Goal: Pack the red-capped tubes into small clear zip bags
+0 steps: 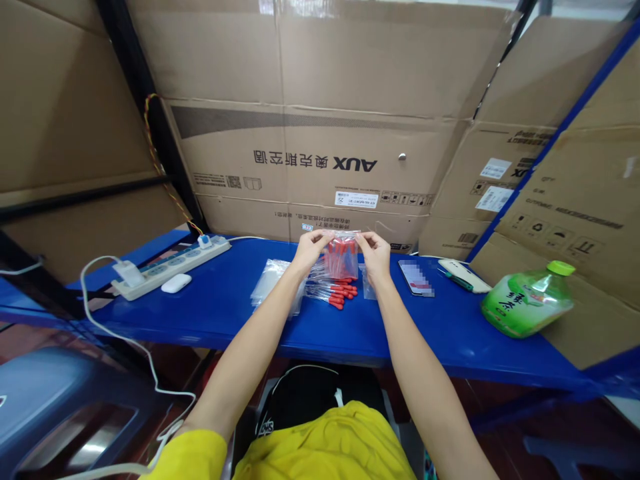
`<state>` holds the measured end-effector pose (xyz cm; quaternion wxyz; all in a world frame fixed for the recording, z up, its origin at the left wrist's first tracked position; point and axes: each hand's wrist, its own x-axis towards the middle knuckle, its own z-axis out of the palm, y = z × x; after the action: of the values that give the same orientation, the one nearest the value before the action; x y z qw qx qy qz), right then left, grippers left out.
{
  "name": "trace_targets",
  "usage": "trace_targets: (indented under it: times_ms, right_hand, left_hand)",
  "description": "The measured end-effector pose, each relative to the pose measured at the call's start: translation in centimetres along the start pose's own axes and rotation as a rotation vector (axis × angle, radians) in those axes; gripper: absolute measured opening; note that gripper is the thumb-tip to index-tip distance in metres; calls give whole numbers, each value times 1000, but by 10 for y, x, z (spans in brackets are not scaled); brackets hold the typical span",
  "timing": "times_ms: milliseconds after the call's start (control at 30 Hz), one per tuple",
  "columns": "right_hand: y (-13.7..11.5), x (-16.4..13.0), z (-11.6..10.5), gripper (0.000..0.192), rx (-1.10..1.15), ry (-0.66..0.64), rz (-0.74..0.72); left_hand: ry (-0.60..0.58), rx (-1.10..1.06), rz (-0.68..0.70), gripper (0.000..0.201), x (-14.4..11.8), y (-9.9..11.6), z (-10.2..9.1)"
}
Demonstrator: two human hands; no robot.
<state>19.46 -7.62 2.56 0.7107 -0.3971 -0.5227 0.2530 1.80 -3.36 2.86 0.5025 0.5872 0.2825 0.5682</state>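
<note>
A small clear zip bag (341, 260) with red-tipped pieces showing in or through it is stretched between my two hands. My left hand (311, 249) pinches its top left corner, and my right hand (375, 252) pinches the top right corner. Right below the bag lies a pile of droppers (337, 296) with red bulbs and thin clear stems, bulbs pointing right. Left of them is a stack of flat clear bags (270, 280), partly behind my left forearm. Another clear bag (369, 285) lies near my right wrist.
On the blue table (340, 333) are a phone (416, 277), a green pen-like tool (456, 279) on a pale object, and a green bottle (527, 303) at right. A power strip (173, 267) and white case (176, 283) sit at left. Cardboard (310, 147) walls the back.
</note>
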Motion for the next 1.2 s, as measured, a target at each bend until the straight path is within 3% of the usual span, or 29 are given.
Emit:
trace_targets:
  times_ms: [233,400,533,667,767,867,1000,1100,1200]
  right_hand:
    - [-7,-5,3,42,-72,-72,7]
    - [-1,4,-6,39,-59,28,29]
    - [13,19,-31,42,-68,183,96]
    - [30,30,-65,42,-240,254,228]
    - [39,29,-82,29,-507,174,354]
    - [41,24,-85,13,-814,125,450]
    - [37,17,-80,14,-1082,175,435]
    - [31,13,-77,19,-1090,238,303]
    - [25,12,-72,24,-1036,224,181]
  left_hand:
    - [-31,65,38,45,-4,3,7]
    - [-65,19,7,45,-4,6,5]
    - [21,63,33,41,3,6,-7]
    - [229,425,114,30,9,6,-29]
    - [309,884,-8,20,10,9,-54]
    - [246,1075,-247,23,9,13,-85]
    - [189,1146,-462,45,9,12,-131]
    - [101,1160,-557,51,7,8,-156]
    - [45,1105,-608,46,4,5,-164]
